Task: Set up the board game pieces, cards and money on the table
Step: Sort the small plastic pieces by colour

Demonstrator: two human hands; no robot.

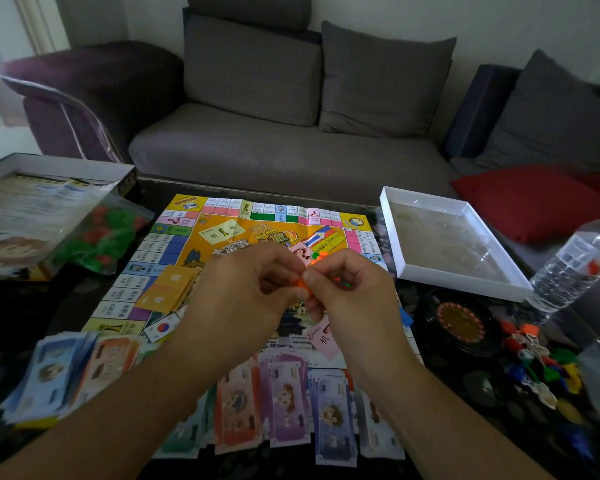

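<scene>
The colourful paper game board (222,237) lies flat on the dark table. Above its centre my left hand (246,285) and my right hand (347,289) meet, both pinching a small orange plastic piece (303,284); small orange and green bits (317,255) show just above my right fingers. A stack of orange cards (167,289) sits on the board's left side. A pink card (324,337) lies under my right wrist. Paper money (284,407) is fanned along the near edge, with another pile of notes (63,372) at the left.
An open box with leaflets (32,209) and a bag of red and green pieces (101,240) sit at left. A white box lid (444,240), a black spinner (461,320), loose coloured pawns (537,358) and a water bottle (575,258) are at right. A grey sofa stands behind.
</scene>
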